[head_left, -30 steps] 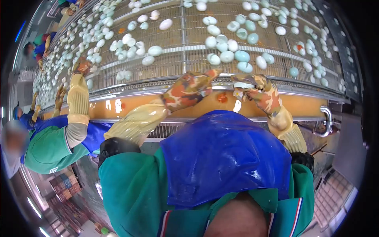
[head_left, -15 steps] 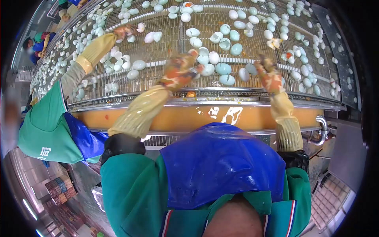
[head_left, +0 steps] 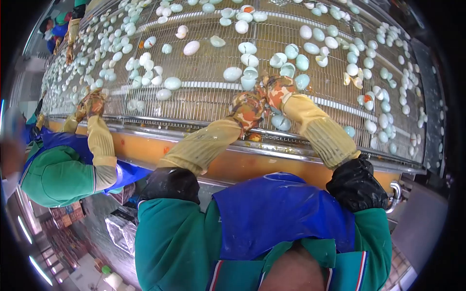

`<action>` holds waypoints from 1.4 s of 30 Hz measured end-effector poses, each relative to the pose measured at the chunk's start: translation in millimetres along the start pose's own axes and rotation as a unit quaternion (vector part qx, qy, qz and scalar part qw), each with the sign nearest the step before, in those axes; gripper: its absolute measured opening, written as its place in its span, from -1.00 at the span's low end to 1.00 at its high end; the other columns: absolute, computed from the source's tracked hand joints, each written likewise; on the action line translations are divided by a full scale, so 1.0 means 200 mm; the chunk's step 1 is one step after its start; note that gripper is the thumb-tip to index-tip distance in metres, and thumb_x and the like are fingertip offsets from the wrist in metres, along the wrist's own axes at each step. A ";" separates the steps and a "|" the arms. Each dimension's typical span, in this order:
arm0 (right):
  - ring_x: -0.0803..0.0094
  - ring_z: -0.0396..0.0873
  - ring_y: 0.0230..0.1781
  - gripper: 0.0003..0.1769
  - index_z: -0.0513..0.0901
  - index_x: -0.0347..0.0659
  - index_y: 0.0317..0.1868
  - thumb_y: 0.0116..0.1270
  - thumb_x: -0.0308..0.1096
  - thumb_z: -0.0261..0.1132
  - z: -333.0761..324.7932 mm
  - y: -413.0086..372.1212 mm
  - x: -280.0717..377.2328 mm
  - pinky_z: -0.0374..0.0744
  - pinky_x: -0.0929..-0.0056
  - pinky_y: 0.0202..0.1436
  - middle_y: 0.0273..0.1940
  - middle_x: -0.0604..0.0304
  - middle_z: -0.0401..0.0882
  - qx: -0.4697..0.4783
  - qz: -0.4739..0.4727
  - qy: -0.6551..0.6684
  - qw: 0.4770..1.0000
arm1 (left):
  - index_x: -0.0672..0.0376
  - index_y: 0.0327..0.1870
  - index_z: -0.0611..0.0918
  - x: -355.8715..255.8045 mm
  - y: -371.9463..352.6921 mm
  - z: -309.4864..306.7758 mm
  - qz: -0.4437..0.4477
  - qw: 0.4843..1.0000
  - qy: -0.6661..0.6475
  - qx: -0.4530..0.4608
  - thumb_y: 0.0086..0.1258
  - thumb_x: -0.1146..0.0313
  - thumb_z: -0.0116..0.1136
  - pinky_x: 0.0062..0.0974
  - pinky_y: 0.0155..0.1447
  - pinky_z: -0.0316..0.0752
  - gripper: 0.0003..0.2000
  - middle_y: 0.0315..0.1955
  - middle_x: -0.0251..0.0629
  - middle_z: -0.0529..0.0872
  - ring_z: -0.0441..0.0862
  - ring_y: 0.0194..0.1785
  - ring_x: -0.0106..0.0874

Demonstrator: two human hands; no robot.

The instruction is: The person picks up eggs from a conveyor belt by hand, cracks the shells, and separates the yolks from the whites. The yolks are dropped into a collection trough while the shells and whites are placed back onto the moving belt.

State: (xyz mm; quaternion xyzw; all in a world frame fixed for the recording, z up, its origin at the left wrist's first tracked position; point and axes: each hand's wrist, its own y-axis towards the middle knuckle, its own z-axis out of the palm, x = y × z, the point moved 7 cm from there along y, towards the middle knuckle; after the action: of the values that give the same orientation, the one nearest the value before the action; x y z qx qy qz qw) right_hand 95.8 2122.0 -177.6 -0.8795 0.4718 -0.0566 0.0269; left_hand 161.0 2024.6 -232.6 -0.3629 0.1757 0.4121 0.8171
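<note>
My left hand [head_left: 248,110], in a camouflage-patterned glove with a long cream cuff, is curled over the near part of the wire mesh belt [head_left: 194,104]. My right hand [head_left: 280,90], gloved alike, meets it from the right, fingers bent inward. Whatever lies between their fingers is hidden by the gloves. Just beyond my left fingers sits a pale blue eggshell [head_left: 248,83]; another pale blue egg [head_left: 281,122] lies beneath my right hand. Past my right hand are a blue egg [head_left: 302,81] and a cracked open shell [head_left: 278,60].
Many whole and broken eggs cover the belt. A metal rail [head_left: 194,137] and an orange trough [head_left: 228,162] run along its near side. At left, a co-worker in green has gloved hands [head_left: 92,104] at the belt edge. A bent steel pipe [head_left: 395,196] stands at right.
My hands, apart over the belt before, have come together, the right one moving left. The co-worker's reaching arm has drawn back to the belt's edge. The view has shifted slightly.
</note>
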 end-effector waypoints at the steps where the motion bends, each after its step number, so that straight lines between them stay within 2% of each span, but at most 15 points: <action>1: 0.44 0.51 -0.14 -0.63 0.53 -0.16 0.00 0.34 -0.10 0.07 -0.01 0.00 -0.01 0.46 0.40 -0.13 -0.05 0.16 0.55 0.012 -0.003 0.028 1.000 | 0.13 0.14 0.41 0.01 0.02 -0.03 0.023 0.998 0.053 0.002 0.40 0.40 -0.14 -0.32 0.03 0.47 -0.70 0.00 -0.26 0.53 0.50 -0.01 -0.40; 6: 0.51 0.49 -0.31 -0.60 0.55 -0.17 -0.05 0.34 -0.02 0.11 -0.13 0.01 -0.08 0.45 0.45 -0.30 -0.20 0.19 0.57 0.039 0.025 0.265 0.963 | 0.20 0.09 0.44 -0.08 0.09 0.02 0.156 0.928 0.337 0.024 0.44 0.38 -0.15 -0.38 0.01 0.49 -0.74 -0.03 -0.20 0.55 0.50 -0.01 -0.33; 7: 0.52 0.49 -0.35 -0.59 0.56 -0.18 -0.06 0.34 -0.01 0.11 -0.19 -0.01 -0.09 0.45 0.46 -0.33 -0.23 0.20 0.57 0.047 0.039 0.332 0.941 | 0.25 0.05 0.46 -0.11 0.06 0.06 0.087 0.990 -0.101 0.043 0.39 0.43 -0.02 -0.42 -0.06 0.51 -0.75 -0.09 -0.17 0.57 0.55 -0.10 -0.36; 8: 0.53 0.49 -0.38 -0.58 0.56 -0.18 -0.07 0.34 0.01 0.12 -0.29 -0.07 -0.10 0.45 0.47 -0.36 -0.26 0.21 0.58 0.061 0.058 0.400 0.913 | 0.26 0.03 0.46 -0.18 0.02 0.13 0.118 0.990 0.076 0.015 0.37 0.44 0.00 -0.41 -0.05 0.51 -0.76 -0.10 -0.16 0.57 0.55 -0.10 -0.36; 11: 0.58 0.48 -0.49 -0.55 0.58 -0.19 -0.10 0.34 0.05 0.14 -0.55 -0.30 -0.16 0.45 0.50 -0.46 -0.34 0.23 0.59 0.080 0.118 0.567 0.811 | 0.28 0.02 0.47 -0.30 -0.14 0.29 0.179 0.865 0.466 -0.046 0.33 0.51 0.06 -0.38 0.00 0.50 -0.74 -0.08 -0.13 0.57 0.56 -0.08 -0.34; 13: 0.60 0.46 -0.54 -0.61 0.58 -0.21 -0.12 0.34 -0.03 0.16 -0.57 -0.51 -0.22 0.43 0.54 -0.50 -0.39 0.25 0.59 0.030 0.130 0.644 0.753 | 0.28 0.10 0.45 -0.39 -0.42 0.61 0.263 0.644 0.718 -0.010 0.35 0.41 0.06 -0.35 0.15 0.44 -0.68 0.05 -0.14 0.54 0.51 0.09 -0.29; 15: 0.63 0.46 -0.51 -0.72 0.57 -0.21 -0.09 0.33 -0.21 0.17 -0.60 -0.74 -0.26 0.43 0.57 -0.47 -0.38 0.29 0.58 0.027 0.124 0.667 0.735 | 0.24 0.11 0.46 -0.32 -0.45 0.56 0.290 0.639 0.712 0.001 0.36 0.28 0.05 -0.32 0.21 0.38 -0.64 0.11 -0.18 0.51 0.43 0.19 -0.30; 18: 0.56 0.55 -0.43 -0.72 0.57 -0.17 0.01 0.30 -0.34 0.18 -0.51 -1.07 -0.23 0.51 0.57 -0.41 -0.32 0.23 0.62 0.088 0.152 0.676 0.716 | 0.10 0.11 0.49 -0.30 -0.50 0.76 0.236 0.846 0.477 -0.013 0.30 0.25 0.13 -0.44 0.18 0.32 -0.63 0.02 -0.27 0.55 0.47 0.06 -0.37; 19: 0.51 0.55 -0.31 -0.71 0.57 -0.14 0.02 0.29 -0.36 0.19 -0.51 -1.14 -0.25 0.53 0.54 -0.31 -0.23 0.20 0.61 -0.059 -0.013 0.436 0.898 | 0.15 0.10 0.50 -0.28 -0.39 0.61 0.267 0.834 0.483 -0.024 0.26 0.29 0.18 -0.48 0.11 0.37 -0.62 -0.06 -0.24 0.59 0.52 0.00 -0.40; 23: 0.47 0.54 -0.13 -0.66 0.56 0.05 0.08 0.28 -0.34 0.19 -0.52 -1.44 -0.17 0.53 0.51 -0.12 -0.04 0.21 0.55 0.088 -0.013 0.448 0.890 | 0.23 0.12 0.46 -0.36 -0.32 0.83 0.272 0.746 0.601 0.090 0.26 0.11 0.17 -0.34 0.09 0.38 -0.51 -0.07 -0.08 0.59 0.54 0.01 -0.24; 28: 0.65 0.48 -0.63 -0.75 0.64 -0.21 -0.05 0.28 -0.35 0.25 -0.43 -1.63 -0.41 0.36 0.69 -0.64 -0.37 0.27 0.63 0.045 0.154 0.593 0.789 | 0.23 0.19 0.41 -0.13 -0.42 1.06 0.246 0.710 0.659 -0.040 0.23 -0.05 0.13 -0.27 0.20 0.29 -0.38 0.03 -0.02 0.54 0.49 0.09 -0.10; 32: 0.62 0.51 -0.64 -0.70 0.59 -0.27 -0.01 0.28 -0.33 0.26 -0.59 -1.68 -0.52 0.39 0.70 -0.60 -0.32 0.23 0.65 -0.004 0.200 0.678 0.707 | 0.13 0.19 0.44 0.00 -0.32 1.03 0.204 0.593 0.778 -0.037 0.26 -0.03 0.09 -0.28 0.13 0.38 -0.44 0.01 -0.13 0.57 0.52 0.08 -0.31; 34: 0.53 0.56 -0.21 -0.52 0.48 -0.25 0.15 0.27 -0.24 0.27 -0.60 -1.68 -0.70 0.50 0.55 -0.16 -0.12 0.21 0.62 -0.148 0.217 0.805 0.532 | 0.13 0.18 0.44 0.01 -0.26 1.03 0.184 0.502 0.844 -0.037 0.27 -0.05 0.06 -0.25 0.11 0.39 -0.45 -0.02 -0.13 0.58 0.53 0.05 -0.30; 38: 0.36 0.51 0.00 -0.43 0.50 -0.19 0.15 0.24 -0.01 0.28 -0.76 -1.71 -1.08 0.40 0.40 0.07 -0.04 0.20 0.59 -0.326 0.289 0.591 0.679 | 0.12 0.17 0.44 0.20 -0.17 0.93 0.190 0.353 0.911 -0.097 0.28 -0.06 -0.03 -0.18 0.04 0.41 -0.46 -0.10 -0.12 0.59 0.54 0.00 -0.26; 42: 0.30 0.54 -0.11 -0.45 0.53 -0.17 0.07 0.20 0.04 0.23 -0.64 -1.83 -1.27 0.44 0.37 0.00 -0.10 0.10 0.61 -0.368 0.351 0.482 0.714 | 0.19 0.28 0.27 0.31 0.17 0.73 0.081 0.409 0.908 -0.049 0.36 0.03 -0.13 -0.20 0.24 0.21 -0.44 0.16 -0.07 0.31 0.29 0.22 -0.17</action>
State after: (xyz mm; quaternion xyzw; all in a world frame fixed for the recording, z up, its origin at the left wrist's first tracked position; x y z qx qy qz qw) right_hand 242.3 2537.6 -32.1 -0.4447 0.6787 -0.2813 -0.5122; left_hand 169.9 2179.9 -185.1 -0.5479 0.8229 -0.0863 0.1235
